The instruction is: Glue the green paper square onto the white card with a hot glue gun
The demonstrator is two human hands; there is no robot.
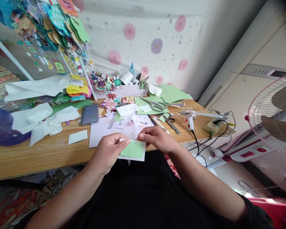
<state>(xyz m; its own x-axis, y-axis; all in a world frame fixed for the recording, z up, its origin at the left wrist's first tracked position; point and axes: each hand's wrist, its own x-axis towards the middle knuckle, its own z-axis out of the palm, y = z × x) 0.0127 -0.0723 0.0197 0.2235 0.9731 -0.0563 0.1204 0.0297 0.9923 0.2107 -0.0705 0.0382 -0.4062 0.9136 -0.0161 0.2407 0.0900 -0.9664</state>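
Just in front of the table edge, a small white card with a green paper panel (131,150) is held between both hands, its face tilted up. My left hand (109,152) pinches its left side, thumb on the top surface. At the upper right corner, my right hand (158,138) grips the card between thumb and fingers; the fingertips behind it are hidden. A white paper sheet (97,136) with smudges of colour lies on the table beyond the hands. To its left is a small white paper piece (78,137).
Large scissors (154,104) rest on green paper (173,93), and black-handled scissors (172,123) lie nearer. A white glue gun (189,119) with its cord stands at the right, near a power strip (214,125). A fan (274,108) stands beside the table. Paper hangings (54,25) are at upper left.
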